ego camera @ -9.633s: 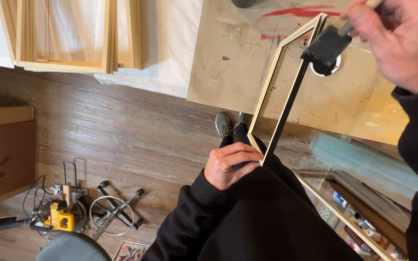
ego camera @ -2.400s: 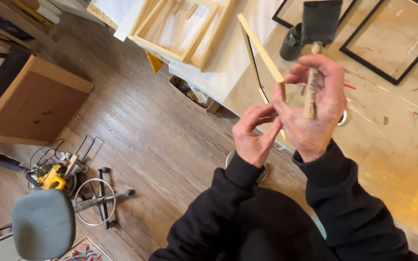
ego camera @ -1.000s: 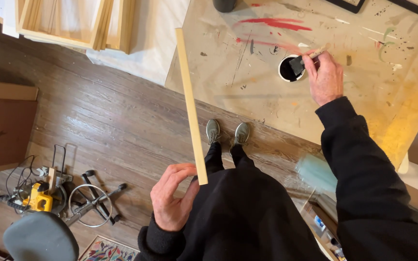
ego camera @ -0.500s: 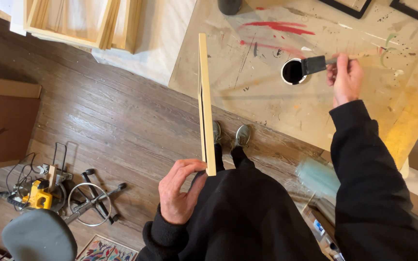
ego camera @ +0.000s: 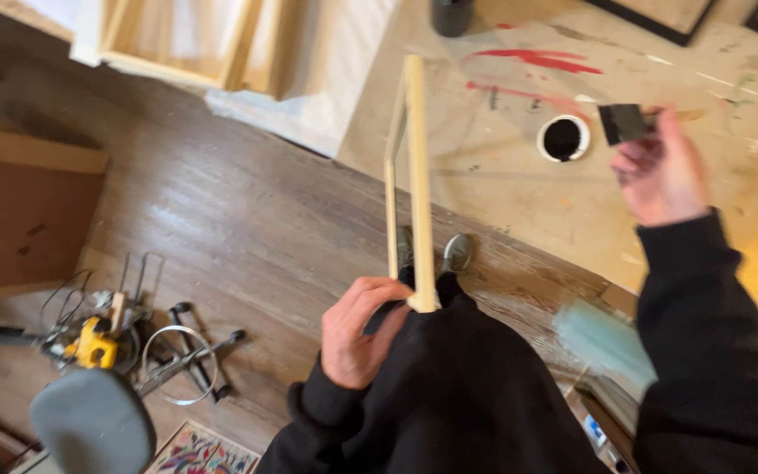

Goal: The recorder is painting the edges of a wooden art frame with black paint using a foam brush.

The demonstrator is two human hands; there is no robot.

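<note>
Two hands are busy here. At lower centre of the frame the left hand (ego camera: 360,338) closes its grip on the bottom corner of a pale wooden frame (ego camera: 417,175), held edge-on and upright. At upper right the right hand (ego camera: 660,171) pinches a black foam brush (ego camera: 622,123), just beside a small cup of black paint (ego camera: 562,139) on the paint-stained worktop (ego camera: 519,202).

paint-stained table (ego camera: 519,184) | black paint cup (ego camera: 562,139), dark frames (ego camera: 660,16)
</note>
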